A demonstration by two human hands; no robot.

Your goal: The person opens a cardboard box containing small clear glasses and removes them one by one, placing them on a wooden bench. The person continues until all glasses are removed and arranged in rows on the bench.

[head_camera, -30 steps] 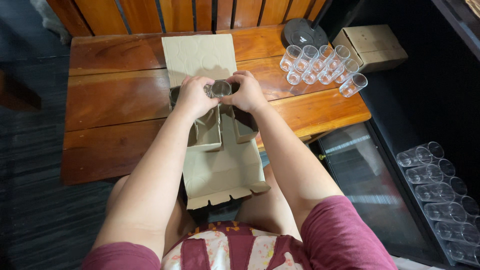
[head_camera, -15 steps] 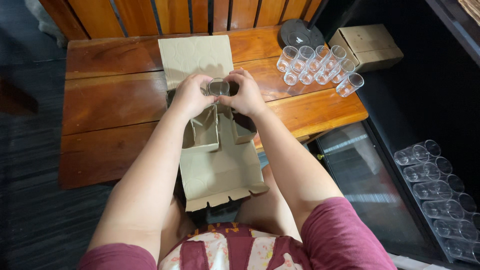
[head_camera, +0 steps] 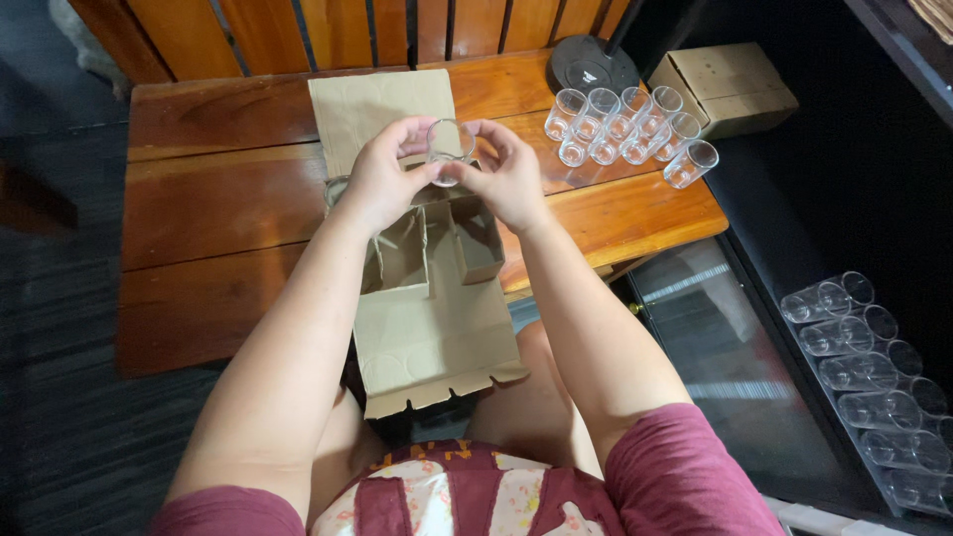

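Gripping clear glass (head_camera: pixel 452 151) between both hands (head_camera: pixel 382 179) over open carton (head_camera: pixel 432 298).

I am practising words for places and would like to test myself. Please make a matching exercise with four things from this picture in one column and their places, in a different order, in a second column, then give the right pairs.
Things:
1. small clear glass
2. open cardboard box
3. cluster of glasses
4. closed cardboard box

Places:
A. standing on the right part of the wooden table
B. to the right, past the table's far corner
C. held between the left hand and the right hand
D. at the table's near edge, over the lap

Pairs: 1-C, 2-D, 3-A, 4-B
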